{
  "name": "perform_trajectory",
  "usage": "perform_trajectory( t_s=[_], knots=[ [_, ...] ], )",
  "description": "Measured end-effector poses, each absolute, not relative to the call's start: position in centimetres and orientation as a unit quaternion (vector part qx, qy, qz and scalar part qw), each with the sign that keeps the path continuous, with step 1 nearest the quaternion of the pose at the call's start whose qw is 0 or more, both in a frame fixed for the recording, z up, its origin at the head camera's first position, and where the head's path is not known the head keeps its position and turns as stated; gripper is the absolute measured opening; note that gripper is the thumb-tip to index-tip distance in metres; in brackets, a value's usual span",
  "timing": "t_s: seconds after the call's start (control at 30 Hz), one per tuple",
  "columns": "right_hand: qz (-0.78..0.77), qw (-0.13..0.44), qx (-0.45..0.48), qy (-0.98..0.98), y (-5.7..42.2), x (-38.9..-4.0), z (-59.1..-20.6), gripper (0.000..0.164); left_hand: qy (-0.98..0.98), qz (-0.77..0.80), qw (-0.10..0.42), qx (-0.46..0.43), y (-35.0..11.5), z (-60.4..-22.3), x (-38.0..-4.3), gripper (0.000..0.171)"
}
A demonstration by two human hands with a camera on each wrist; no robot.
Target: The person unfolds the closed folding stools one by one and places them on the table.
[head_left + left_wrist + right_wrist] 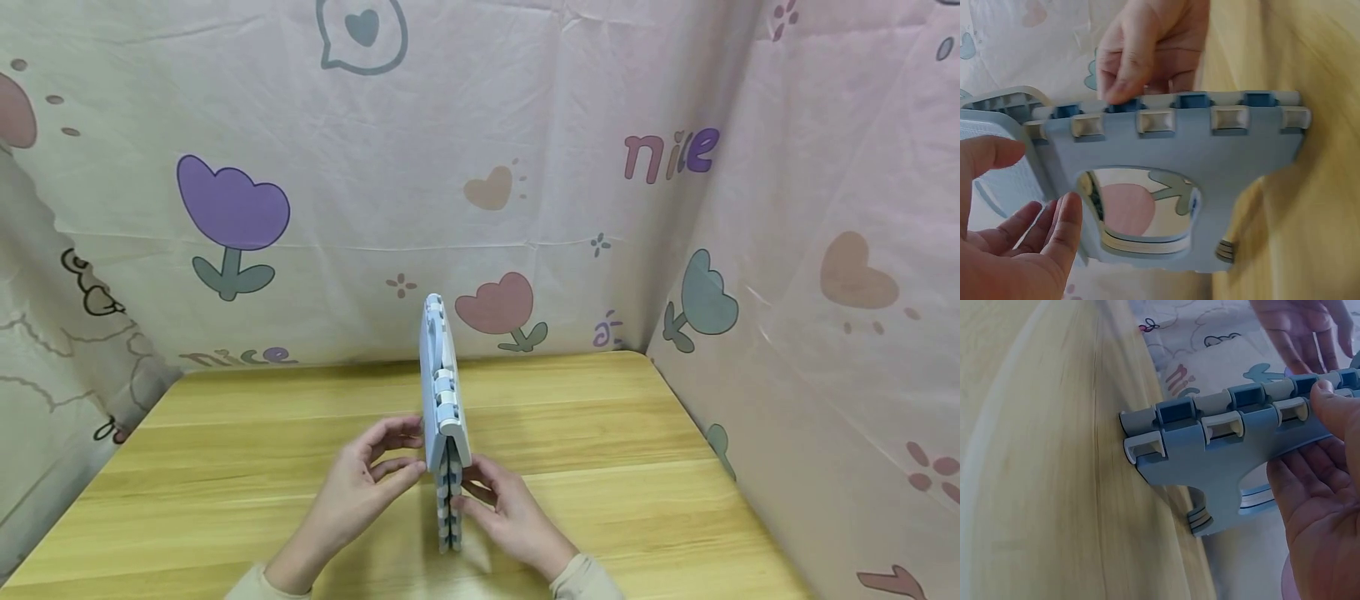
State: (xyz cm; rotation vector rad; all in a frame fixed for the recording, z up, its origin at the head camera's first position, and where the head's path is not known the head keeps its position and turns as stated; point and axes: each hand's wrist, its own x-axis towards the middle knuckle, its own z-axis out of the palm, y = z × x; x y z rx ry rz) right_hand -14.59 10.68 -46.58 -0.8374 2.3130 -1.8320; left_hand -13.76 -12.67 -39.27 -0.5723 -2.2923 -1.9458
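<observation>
A light blue plastic folding step stool [447, 400] stands on edge in the middle of the table, mostly folded flat. Along its leg panels [1204, 140] runs a row of white and blue hinge knuckles, and an oval opening shows in the left wrist view. My right hand [513, 517] grips the leg panels from the right; in the right wrist view its thumb lies at the hinge edge, fingers on the panel face. At the stool's left side is my left hand [367, 479], fingers loosely spread beside the top panel; whether its fingertips touch it I cannot tell.
The wooden-grain table [225, 467] extends around the stool. Behind and to the sides hangs a pale cloth [360, 167] printed with flowers and hearts. It meets the table's back edge.
</observation>
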Motion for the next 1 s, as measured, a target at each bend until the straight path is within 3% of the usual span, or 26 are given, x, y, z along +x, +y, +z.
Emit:
perform_trajectory(
  t_s=[0.3,0.57,1.0],
  knots=[
    [-0.553,0.007,-0.279,0.785,11.1,-14.8,-46.4,0.049,-0.750,-0.641,0.002,-0.162,-12.3,-40.5,-13.6,0.054],
    [-0.509,-0.021,-0.278,0.814,11.3,-14.8,-46.5,0.045,-0.757,-0.636,-0.001,-0.150,-12.0,-41.3,-13.8,0.057],
    [-0.475,-0.044,-0.285,0.831,11.2,-14.8,-46.4,0.045,-0.758,-0.629,-0.027,-0.168,-11.8,-41.9,-13.8,0.046]
  ],
)
